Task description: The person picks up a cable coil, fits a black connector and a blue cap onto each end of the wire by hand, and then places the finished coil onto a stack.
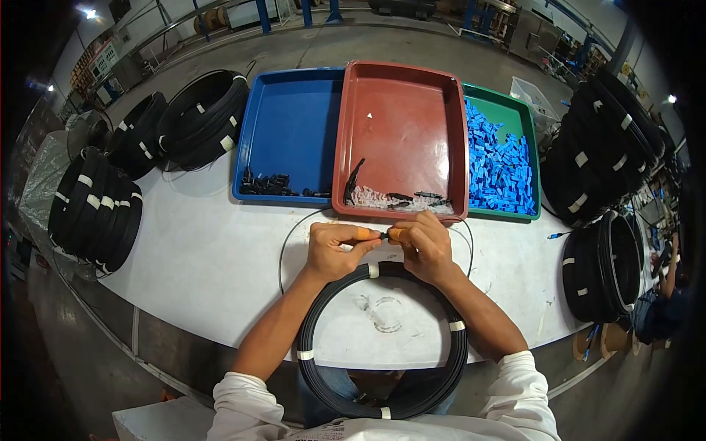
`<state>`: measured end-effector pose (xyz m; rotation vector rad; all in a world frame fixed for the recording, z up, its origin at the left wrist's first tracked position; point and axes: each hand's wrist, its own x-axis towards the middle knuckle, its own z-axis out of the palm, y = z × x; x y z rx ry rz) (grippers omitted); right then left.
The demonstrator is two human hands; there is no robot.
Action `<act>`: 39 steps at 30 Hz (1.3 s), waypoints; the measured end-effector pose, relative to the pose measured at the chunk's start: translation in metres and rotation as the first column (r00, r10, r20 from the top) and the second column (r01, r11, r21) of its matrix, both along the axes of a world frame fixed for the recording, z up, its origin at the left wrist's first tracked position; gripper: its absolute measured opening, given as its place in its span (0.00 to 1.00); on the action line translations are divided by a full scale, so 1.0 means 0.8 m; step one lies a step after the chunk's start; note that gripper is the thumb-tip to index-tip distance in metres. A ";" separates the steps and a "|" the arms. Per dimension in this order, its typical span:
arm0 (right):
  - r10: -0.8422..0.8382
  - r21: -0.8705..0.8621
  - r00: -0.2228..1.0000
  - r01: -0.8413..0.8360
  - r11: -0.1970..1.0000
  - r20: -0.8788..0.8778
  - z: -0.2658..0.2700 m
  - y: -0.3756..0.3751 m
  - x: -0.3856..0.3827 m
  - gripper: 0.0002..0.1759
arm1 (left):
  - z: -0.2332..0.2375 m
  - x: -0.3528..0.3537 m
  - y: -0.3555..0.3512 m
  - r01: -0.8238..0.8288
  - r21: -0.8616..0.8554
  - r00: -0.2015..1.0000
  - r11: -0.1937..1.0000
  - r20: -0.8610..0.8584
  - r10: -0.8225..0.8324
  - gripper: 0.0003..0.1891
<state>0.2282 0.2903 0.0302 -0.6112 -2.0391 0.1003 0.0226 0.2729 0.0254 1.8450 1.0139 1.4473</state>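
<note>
My left hand point(335, 250) and my right hand point(426, 247) meet above the table, just in front of the red tray. Both are closed in a pinch, with orange coverings on some fingers. Between the fingertips is a small black piece point(384, 236), mostly hidden, so its exact kind cannot be made out. A coil of black cable point(312, 309), bound with white tape, lies below my hands and overhangs the table's front edge. Thin loose loops of black cable point(281, 253) arc out on both sides of my hands.
The blue tray point(290, 136) holds small black parts. In the red tray point(397, 110) are small whitish pieces and black parts; the green tray point(522, 117) contains many blue connectors point(500, 173). Taped cable coils point(95, 209) stand left, more coils point(599, 268) right. A person point(658, 309) is far right.
</note>
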 end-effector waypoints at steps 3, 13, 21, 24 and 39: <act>0.013 -0.320 0.999 0.002 0.947 0.045 0.010 -0.005 0.001 0.17 | -0.002 -0.001 0.002 0.020 0.144 0.998 0.989 -0.054 -0.013 0.06; -0.027 0.043 0.999 0.029 0.999 -0.046 0.002 0.008 -0.006 0.16 | -0.007 0.003 0.000 0.165 -0.279 0.944 0.946 0.322 -0.069 0.06; 0.054 -0.599 0.998 -0.056 0.799 -0.022 0.025 0.002 0.001 0.10 | -0.003 -0.008 0.003 0.132 0.481 0.953 0.867 -0.303 0.023 0.06; 0.048 -0.514 0.998 -0.061 0.856 -0.039 0.022 0.002 -0.002 0.11 | 0.004 -0.006 0.002 -0.001 0.227 0.995 0.974 -0.096 0.023 0.05; 0.028 -0.425 0.995 -0.068 0.902 -0.101 0.036 -0.007 -0.009 0.10 | -0.002 -0.003 0.001 -0.042 0.200 0.999 0.979 0.005 0.042 0.08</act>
